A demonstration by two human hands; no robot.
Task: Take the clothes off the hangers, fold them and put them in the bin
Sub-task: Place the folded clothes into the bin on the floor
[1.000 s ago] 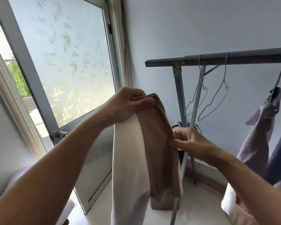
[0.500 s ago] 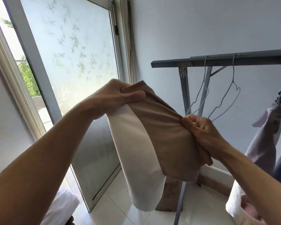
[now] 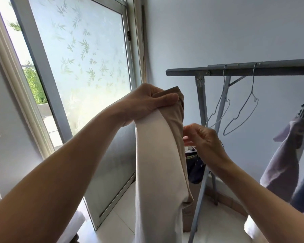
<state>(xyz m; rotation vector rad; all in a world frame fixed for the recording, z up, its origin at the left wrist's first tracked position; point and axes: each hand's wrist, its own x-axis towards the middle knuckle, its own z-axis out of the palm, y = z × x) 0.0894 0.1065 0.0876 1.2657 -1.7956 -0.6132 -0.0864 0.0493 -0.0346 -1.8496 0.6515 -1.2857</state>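
Beige garment (image 3: 158, 163) hangs from our left hand (image 3: 147, 102), fingers curled round its top. Our right hand (image 3: 204, 139), just beside it, has fingers loosely parted, holding nothing.

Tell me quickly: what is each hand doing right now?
Left hand: grips the beige garment at its top, holding it up.
Right hand: open, fingers relaxed beside the garment, gripping nothing.

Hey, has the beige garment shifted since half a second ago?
Yes. The beige garment was stretched rightward across the rack's upright post; now it hangs straight down from the left hand, left of that post.
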